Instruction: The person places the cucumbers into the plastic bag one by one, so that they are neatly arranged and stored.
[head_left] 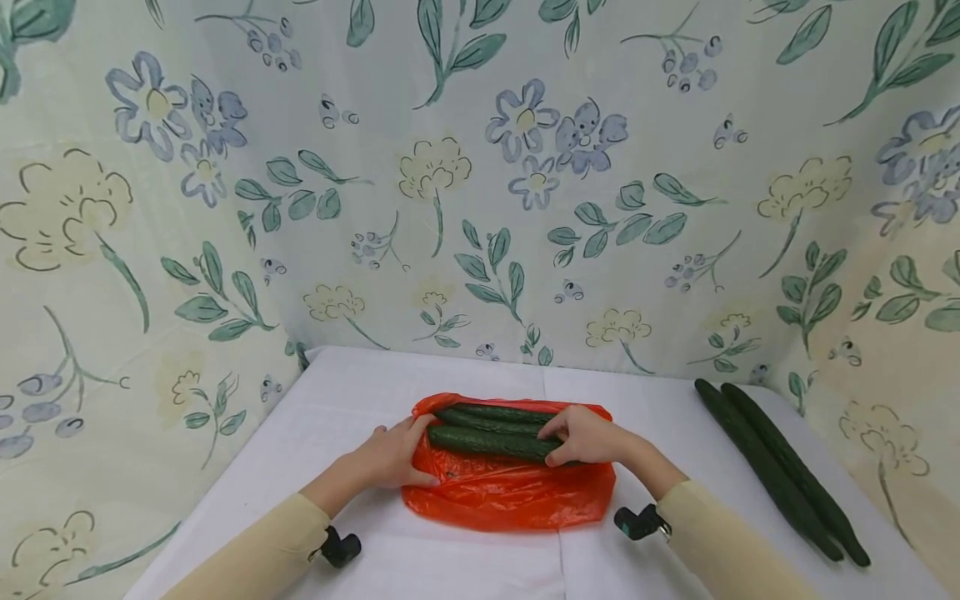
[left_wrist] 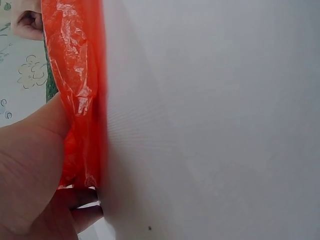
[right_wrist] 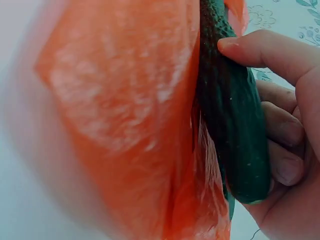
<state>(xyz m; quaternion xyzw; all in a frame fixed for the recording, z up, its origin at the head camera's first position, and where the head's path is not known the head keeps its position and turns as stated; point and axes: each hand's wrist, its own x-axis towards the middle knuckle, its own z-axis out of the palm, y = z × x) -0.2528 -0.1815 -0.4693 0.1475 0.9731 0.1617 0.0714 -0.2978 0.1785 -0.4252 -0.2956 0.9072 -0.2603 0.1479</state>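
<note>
A red plastic bag [head_left: 517, 504] lies on the white-covered table, its upper side gaping around dark green cucumbers. The front cucumber [head_left: 487, 442] stretches along the opening, with more cucumbers [head_left: 498, 416] close behind it. My right hand [head_left: 588, 435] grips the front one near its right end; in the right wrist view the thumb and curled fingers stand on either side of this cucumber [right_wrist: 235, 120]. At the bag's left end, my left hand [head_left: 393, 456] holds the red plastic, also seen in the left wrist view with the bag [left_wrist: 75, 60] between thumb and fingers.
Two long cucumbers [head_left: 772, 467] lie side by side on the right part of the table [head_left: 360, 375]. A floral curtain [head_left: 480, 208] hangs behind the table and along both sides. Small black cameras [head_left: 341, 547] sit at both wrists.
</note>
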